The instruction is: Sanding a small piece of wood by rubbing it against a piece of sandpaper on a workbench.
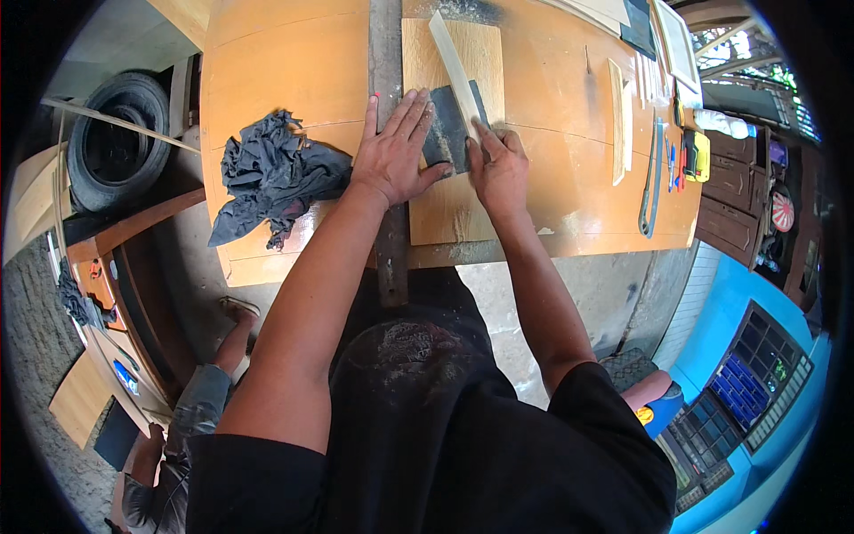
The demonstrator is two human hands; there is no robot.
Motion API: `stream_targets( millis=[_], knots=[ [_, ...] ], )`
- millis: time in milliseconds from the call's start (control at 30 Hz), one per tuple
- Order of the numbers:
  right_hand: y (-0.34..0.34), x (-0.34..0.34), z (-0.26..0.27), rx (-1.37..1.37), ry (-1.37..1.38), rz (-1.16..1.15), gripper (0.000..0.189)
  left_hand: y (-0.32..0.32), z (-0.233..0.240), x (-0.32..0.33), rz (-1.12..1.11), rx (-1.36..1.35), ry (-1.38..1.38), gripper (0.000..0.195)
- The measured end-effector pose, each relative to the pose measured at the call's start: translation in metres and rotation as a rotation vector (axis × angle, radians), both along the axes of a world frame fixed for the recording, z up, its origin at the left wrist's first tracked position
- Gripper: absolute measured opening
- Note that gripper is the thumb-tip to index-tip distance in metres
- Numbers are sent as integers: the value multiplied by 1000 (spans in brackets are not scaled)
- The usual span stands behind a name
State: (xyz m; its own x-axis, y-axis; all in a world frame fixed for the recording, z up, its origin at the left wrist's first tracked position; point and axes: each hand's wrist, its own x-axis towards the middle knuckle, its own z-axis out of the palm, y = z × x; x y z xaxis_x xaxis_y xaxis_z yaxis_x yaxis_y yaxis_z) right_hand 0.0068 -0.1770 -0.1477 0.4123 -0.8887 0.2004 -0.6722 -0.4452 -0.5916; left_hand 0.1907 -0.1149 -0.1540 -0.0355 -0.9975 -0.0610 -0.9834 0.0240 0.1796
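Note:
Before me, a wooden board lies on an orange-brown tabletop, with a dark sheet of sandpaper across it. My right hand grips the near end of a thin, pale wood strip, which slants over the sandpaper. Flat and with fingers spread, my left hand presses at the sandpaper's left edge and over a dark bar beside the board. Its thumb rests on the sheet. A crumpled dark cloth lies left of that hand. Pale dust marks the board and sheet.
At the right lie wood strips, a hacksaw, pens and a yellow-and-black tool. A tire stands at far left. Another person is at lower left; another person's arm shows at lower right.

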Motion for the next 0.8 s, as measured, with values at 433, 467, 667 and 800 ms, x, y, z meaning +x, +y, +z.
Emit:
stream_targets(
  millis=[433,467,667,800],
  knots=[
    [18,15,-6,-75,86,112,31,1,0,0,13,-2,3,95],
    [24,3,-12,-50,77,116,31,1,0,0,13,7,7,95],
    [2,20,-4,-87,154,26,31,1,-1,0,15,-39,53,95],
    [15,-3,-5,-57,79,76,31,1,3,1,15,-2,30,95]
  ],
)
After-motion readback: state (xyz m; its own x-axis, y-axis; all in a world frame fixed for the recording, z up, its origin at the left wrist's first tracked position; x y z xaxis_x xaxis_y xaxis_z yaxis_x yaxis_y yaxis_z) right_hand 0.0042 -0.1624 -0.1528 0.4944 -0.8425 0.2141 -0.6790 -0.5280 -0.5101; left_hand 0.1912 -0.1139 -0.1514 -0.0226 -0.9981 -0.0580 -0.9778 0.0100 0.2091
